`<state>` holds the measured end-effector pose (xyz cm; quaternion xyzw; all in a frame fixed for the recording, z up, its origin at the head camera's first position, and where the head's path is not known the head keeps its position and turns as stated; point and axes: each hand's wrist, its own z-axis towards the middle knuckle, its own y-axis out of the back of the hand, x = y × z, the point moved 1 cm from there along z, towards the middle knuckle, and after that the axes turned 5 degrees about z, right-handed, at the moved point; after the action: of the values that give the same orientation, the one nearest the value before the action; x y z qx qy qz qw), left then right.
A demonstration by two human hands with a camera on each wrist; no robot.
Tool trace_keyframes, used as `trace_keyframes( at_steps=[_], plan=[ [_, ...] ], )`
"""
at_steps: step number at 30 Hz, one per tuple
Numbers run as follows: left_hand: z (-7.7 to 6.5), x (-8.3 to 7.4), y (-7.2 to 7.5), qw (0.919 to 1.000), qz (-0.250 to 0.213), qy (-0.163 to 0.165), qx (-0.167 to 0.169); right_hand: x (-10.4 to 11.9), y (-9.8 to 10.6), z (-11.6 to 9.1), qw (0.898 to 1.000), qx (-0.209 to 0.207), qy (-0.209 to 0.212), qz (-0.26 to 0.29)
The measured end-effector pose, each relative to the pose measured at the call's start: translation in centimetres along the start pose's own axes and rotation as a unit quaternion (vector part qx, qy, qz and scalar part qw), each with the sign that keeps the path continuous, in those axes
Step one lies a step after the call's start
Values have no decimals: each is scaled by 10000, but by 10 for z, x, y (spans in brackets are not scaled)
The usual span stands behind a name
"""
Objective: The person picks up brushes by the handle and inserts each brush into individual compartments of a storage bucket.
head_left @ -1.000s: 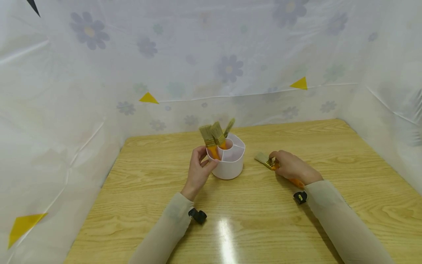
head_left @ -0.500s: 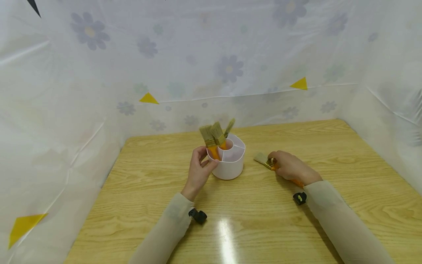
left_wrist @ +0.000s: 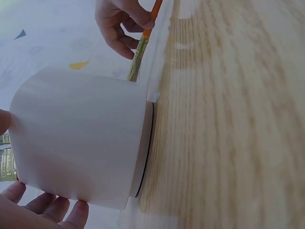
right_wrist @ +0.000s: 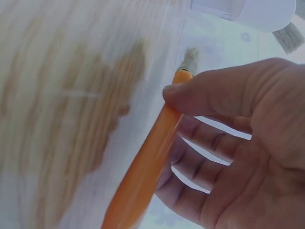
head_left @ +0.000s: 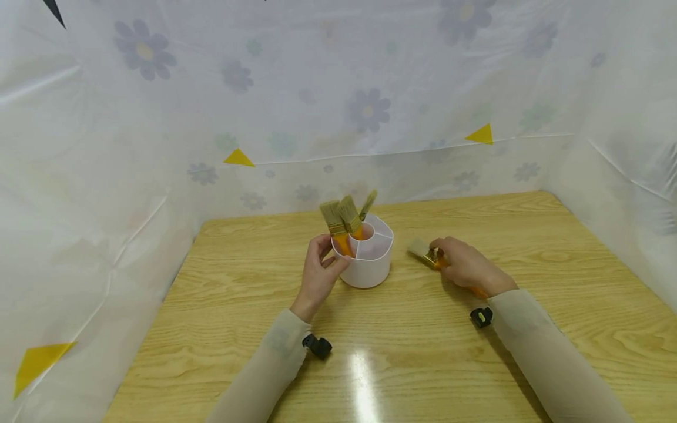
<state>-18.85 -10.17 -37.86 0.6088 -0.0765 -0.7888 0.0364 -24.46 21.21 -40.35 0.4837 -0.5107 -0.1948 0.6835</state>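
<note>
My left hand (head_left: 317, 273) grips a round white divided holder (head_left: 366, 274) by its left side, thumb at the front and fingers round the wall, as the left wrist view shows along the holder's smooth side (left_wrist: 81, 138). Several paintbrushes (head_left: 333, 218) stand in it, bristles up, leaning in different compartments. To the right, my right hand (head_left: 473, 267) pinches a flat paintbrush between thumb and fingers, its bristles (head_left: 419, 249) pointing toward the holder. Its orange handle (right_wrist: 147, 162) runs back under the palm. The brush is low over the table; I cannot tell whether it touches.
The holder stands on a wood-grain table (head_left: 423, 352), nearer its back edge. Plastic sheeting (head_left: 296, 88) with a flower pattern walls off the back, and plain sheeting closes both sides. Yellow triangles (head_left: 239, 157) mark the sheets. Each wrist wears a small black camera (head_left: 317, 346).
My right hand and its paintbrush have shifted very slightly, with the bristles now a little blurred. The left hand and the holder have stayed where they were.
</note>
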Motion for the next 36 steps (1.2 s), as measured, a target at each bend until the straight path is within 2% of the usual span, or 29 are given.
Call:
trace_keyframes(
  at_steps=[6,15,27,36],
  plan=[
    [0,0,0,10000,9,-40,-1,0,2,1,9994,-318,140,80],
    [0,0,0,10000,2,-65,-9,3,5,0,9981,-570,11,242],
    [1,2,-1,10000,-54,11,-31,7,7,1,9946,-1008,252,69],
    [0,2,-1,9999,-97,-14,-38,11,9,1,9902,-1288,489,246]
  ],
)
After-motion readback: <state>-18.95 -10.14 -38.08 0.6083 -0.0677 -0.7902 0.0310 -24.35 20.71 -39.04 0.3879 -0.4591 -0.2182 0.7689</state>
